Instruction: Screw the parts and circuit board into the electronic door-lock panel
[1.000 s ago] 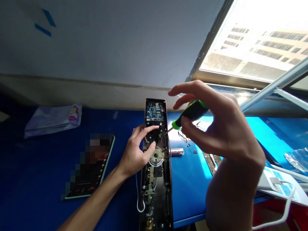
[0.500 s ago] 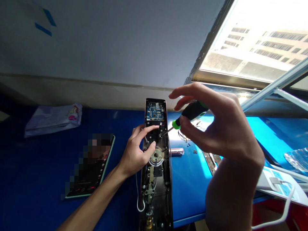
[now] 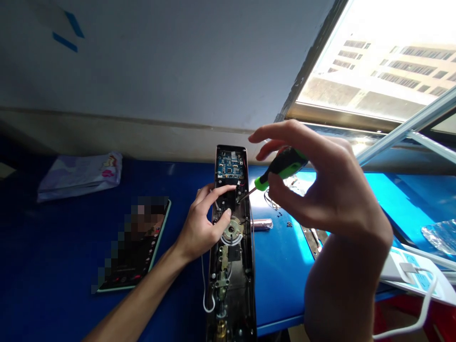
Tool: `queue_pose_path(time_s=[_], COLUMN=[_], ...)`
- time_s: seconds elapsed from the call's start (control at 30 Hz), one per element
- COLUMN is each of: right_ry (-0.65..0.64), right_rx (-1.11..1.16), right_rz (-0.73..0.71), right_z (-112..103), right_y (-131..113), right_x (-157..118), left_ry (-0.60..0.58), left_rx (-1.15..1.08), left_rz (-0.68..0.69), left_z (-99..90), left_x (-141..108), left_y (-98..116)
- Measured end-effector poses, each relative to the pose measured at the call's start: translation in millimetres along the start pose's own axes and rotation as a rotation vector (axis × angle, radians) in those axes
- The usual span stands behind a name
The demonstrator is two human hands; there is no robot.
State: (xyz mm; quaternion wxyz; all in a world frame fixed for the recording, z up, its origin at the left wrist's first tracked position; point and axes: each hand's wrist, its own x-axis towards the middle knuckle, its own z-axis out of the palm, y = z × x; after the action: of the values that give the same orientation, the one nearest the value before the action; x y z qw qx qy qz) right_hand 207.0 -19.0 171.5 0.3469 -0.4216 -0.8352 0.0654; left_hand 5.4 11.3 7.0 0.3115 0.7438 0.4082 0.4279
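A long black door lock housing (image 3: 235, 278), open-faced, lies on the blue table with its inner parts showing. Near its far end sits a blue circuit board (image 3: 230, 165); a round metal disc (image 3: 231, 229) lies further down. My left hand (image 3: 204, 221) grips the housing from the left side, thumb and index finger spread across a black block inside. Between the thumb and fingers of my right hand (image 3: 320, 175) is a green and black screwdriver (image 3: 281, 168), tilted, its tip down on a spot just right of the black block.
Left of the housing lies a phone (image 3: 142, 251), partly blurred out. Behind it is a purple-white bag (image 3: 80, 175). To the right are small screws (image 3: 289, 224), a wrapped cylinder (image 3: 261, 224), a white power strip (image 3: 423, 280) with a cable, and clear plastic (image 3: 441, 236).
The screwdriver handle has turned, showing more green, and the right-hand fingers have shifted slightly around it. The left hand and the housing stay in place.
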Motion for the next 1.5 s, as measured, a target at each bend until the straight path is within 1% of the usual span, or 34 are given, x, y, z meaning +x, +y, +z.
queue_pose_path(time_s=[0.13,0.23,0.3,0.4,0.47,0.63,0.73,0.87,0.97,1.07,1.27,1.33,1.37,1.43,1.5], right_ry=[0.037,0.06,0.044,0.023,0.029,0.099,0.141,0.228,0.251,0.279,0.31,0.271,0.243,0.193,0.152], right_rx=[-0.058,-0.072,-0.069,-0.067,-0.069,-0.056,0.014,0.084,0.106,0.113,0.068,0.04,0.02,-0.027,-0.064], right_rz=[0.032,0.038,0.029,0.023,0.025,0.051,0.054,0.041,0.022,0.024,0.049,0.097,0.13,0.196,0.263], right_z=[4,4,4,1,0,-4,-5,-4,-5,-8,-21,-28,-32,-38,-43], right_y=[2,5,5,4,3,0,-2,-8,-10,-7,3,5,6,10,16], right_x=[1,1,1,1,1,-1,-2,-1,-2,-6,-17,-20,-21,-24,-27], left_ry=[0.016,0.007,0.003,0.04,0.071,0.143,0.157,0.181,0.183,0.185,0.247,0.234,0.206,0.111,-0.018], left_rx=[0.018,0.02,0.013,0.064,0.125,0.22,0.229,0.215,0.18,0.164,0.209,0.198,0.181,0.143,0.147], left_rz=[0.007,-0.002,-0.008,-0.005,0.024,0.159,0.197,0.256,0.3,0.34,0.411,0.46,0.486,0.53,0.563], left_z=[0.5,0.4,0.0,-1.3,-2.2,-2.4,-1.9,-2.0,-1.2,0.4,-2.8,-4.5,-4.5,-2.4,2.9], left_x=[0,0,-1,-3,-4,-4,-3,-2,-1,-1,0,2,3,7,15], left_y=[-1,0,1,4,7,11,12,11,9,8,13,18,22,31,40])
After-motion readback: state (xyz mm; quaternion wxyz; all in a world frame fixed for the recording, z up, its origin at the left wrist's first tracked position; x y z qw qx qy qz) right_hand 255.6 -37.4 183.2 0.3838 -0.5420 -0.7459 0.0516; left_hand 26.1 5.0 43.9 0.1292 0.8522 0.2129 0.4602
